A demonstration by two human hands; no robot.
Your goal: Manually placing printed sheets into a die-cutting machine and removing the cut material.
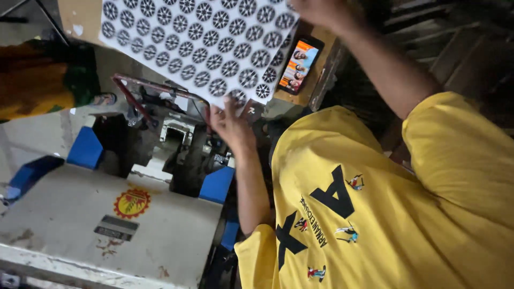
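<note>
White sheet [198,45] printed with round black wheel patterns – upper centre of frame, held up over grey machine [107,225]. Left hand [230,126] at sheet's lower edge, fingers closed on it. Right hand [321,10] at sheet's top right corner – grip cut off by frame, cannot tell. Phone [301,64] with lit screen just right of sheet.

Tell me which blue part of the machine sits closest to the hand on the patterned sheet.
The blue block right below the left hand, beside the forearm; the other blue parts lie further left.
</note>
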